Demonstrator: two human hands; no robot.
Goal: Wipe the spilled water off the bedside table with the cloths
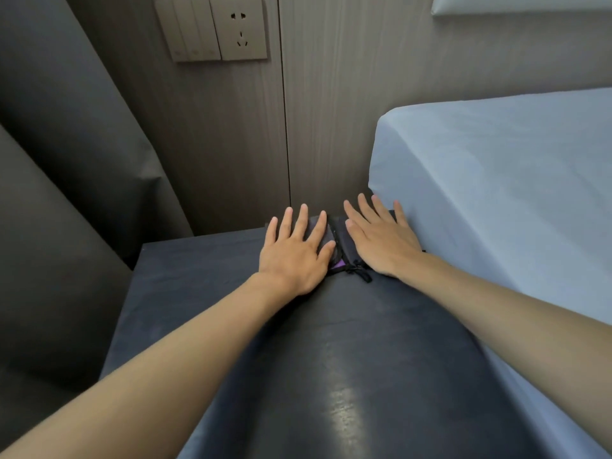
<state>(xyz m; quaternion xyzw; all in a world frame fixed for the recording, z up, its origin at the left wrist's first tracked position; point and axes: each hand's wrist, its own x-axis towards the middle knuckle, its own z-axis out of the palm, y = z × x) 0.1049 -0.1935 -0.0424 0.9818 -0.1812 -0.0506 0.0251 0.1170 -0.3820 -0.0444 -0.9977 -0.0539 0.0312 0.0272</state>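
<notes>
While both hands lie flat at the far edge of the surface [205, 293], I judge the wiping to be well under way but not finished. My left hand [294, 253] presses palm-down on one dark cloth [319, 231], fingers spread wide and not closed around anything; only a corner of that cloth shows past the fingers. My right hand [381, 240] does the same on the second cloth [346, 248], just beside the first, close to the far right corner where the surface meets the bed [496, 193]. Neither grip is clamped: both hands are open, pinning the cloths down by pressure alone. A black cord or loop [359, 271] trails from the cloths toward me, and a sliver of purple shows between the hands.

As for the water, I cannot pick out separate drops. A bright, streaky sheen [344, 402] sits on the near middle of the surface, which may be a wet film or only reflected light; I cannot tell which. The left half looks dull and dry. If that sheen is moisture, the near part has yet to be wiped, so I would expect the cloths to be drawn back from the far edge toward the near one. The wall [212, 144] with its switch plate [212, 29] stands behind.
</notes>
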